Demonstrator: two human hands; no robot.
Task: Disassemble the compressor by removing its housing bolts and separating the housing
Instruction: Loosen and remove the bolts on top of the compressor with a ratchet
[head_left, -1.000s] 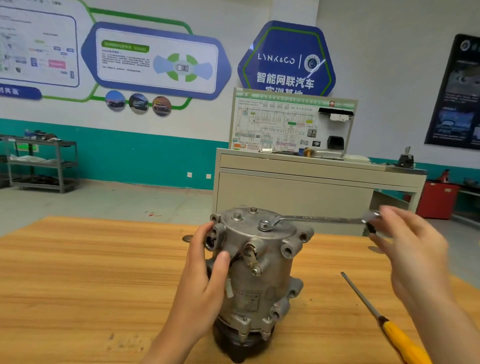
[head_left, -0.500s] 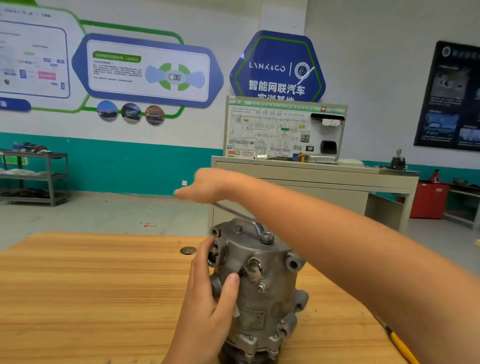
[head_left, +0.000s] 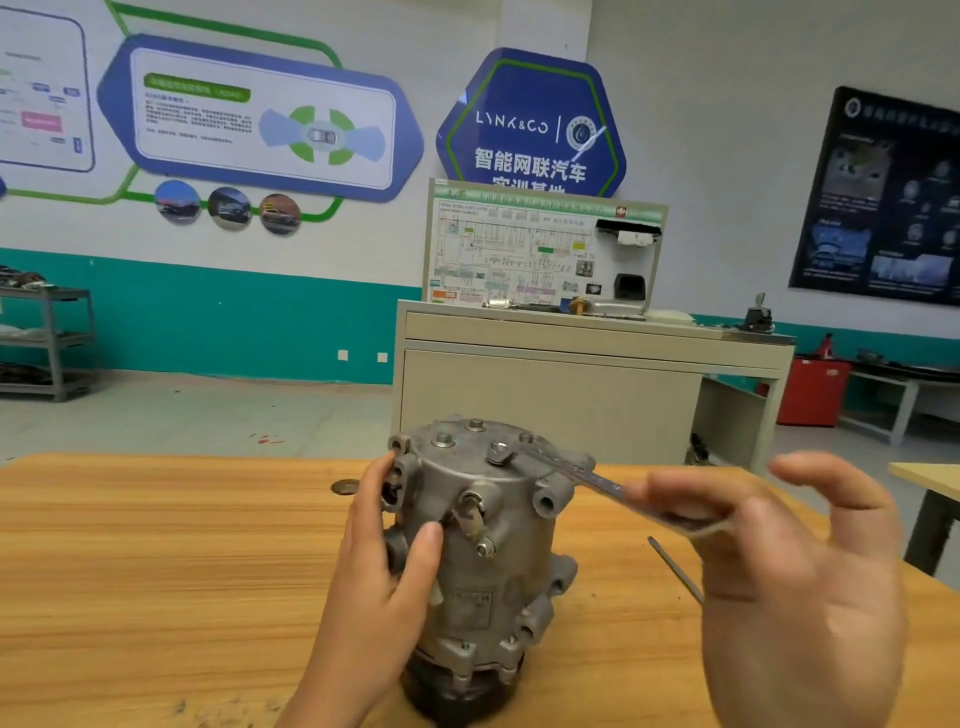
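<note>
Wooden table (head_left: 156, 571): the compressor (head_left: 483, 566) is stood upright on it near the middle, dark end down and grey cast housing up.
Housing bolts (head_left: 442, 439): several are seen seated in the flat top face; the one nearest the right edge is covered by the spanner's ring.
Ring spanner (head_left: 597, 480): its ring is fitted over that bolt, and its handle is run out to the right and towards the camera, into the right hand.
Left hand (head_left: 379, 577): the housing's left side is gripped, fingers curled behind it and the thumb pressed on the front.
Right hand (head_left: 779, 571): blurred; the fingers are spread wide and nearly straight, with the handle laid across the palm side, not closed upon.
Screwdriver shaft (head_left: 675, 569): laid on the table right of the compressor, its lower part hidden by the right hand.
Beige cabinet (head_left: 545, 395): stood behind the table, topped by a wiring-diagram panel (head_left: 519, 249).
</note>
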